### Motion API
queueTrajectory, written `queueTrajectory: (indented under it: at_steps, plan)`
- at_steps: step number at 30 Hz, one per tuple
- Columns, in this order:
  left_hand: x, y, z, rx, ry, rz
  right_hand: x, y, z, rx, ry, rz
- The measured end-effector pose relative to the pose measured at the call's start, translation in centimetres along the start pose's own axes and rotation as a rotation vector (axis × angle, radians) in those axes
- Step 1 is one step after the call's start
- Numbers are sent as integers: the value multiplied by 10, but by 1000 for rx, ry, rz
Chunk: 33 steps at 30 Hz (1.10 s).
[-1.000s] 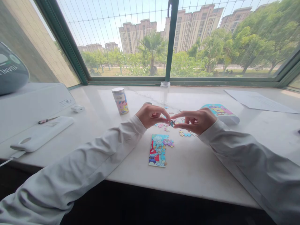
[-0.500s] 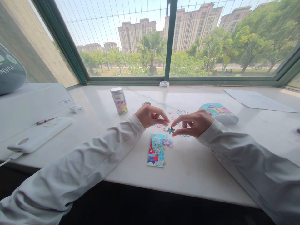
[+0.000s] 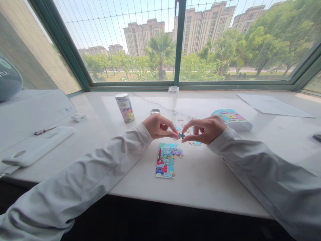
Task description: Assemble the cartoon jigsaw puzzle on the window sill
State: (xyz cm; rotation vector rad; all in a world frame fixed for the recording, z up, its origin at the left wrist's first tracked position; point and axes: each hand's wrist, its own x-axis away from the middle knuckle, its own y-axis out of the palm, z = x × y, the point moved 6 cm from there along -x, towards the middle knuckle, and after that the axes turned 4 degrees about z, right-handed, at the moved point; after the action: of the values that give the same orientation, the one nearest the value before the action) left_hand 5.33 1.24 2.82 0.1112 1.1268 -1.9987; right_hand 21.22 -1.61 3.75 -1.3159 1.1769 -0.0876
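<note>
Between my two hands is a small blue and brown jigsaw piece [image 3: 181,135], held above the white tabletop. My left hand [image 3: 162,127] pinches its left side with thumb and forefinger. From the other side, the fingertips of my right hand [image 3: 204,129] close on the same piece. Just below and nearer the table edge lies a partly joined jigsaw puzzle [image 3: 165,160] with cartoon figures, its right border uneven. Loose jigsaw pieces [image 3: 195,143] are scattered behind and beneath my hands, which partly hide them.
A printed canister [image 3: 125,108] stands at the left, near a round metal lid [image 3: 154,111]. A clear jar [image 3: 173,97] is by the window. To the right are a curled printed sheet [image 3: 233,117] and white paper [image 3: 271,105]. A white device [image 3: 40,145] lies far left.
My left hand has closed on the piece that my right hand was holding, and the piece has risen slightly. The view has shifted a little.
</note>
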Motion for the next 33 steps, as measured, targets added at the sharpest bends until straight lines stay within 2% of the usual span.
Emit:
queueTrajectory:
  at_steps: [7,16,33]
  plan:
    - [0,-2,2,-41,37,23,0,0,1,-5,22,12]
    - [-2,-8,8,-112,135,124,0,-1,5,21,73,17]
    - [-2,-7,11,-154,205,104,0,1,7,26,85,-8]
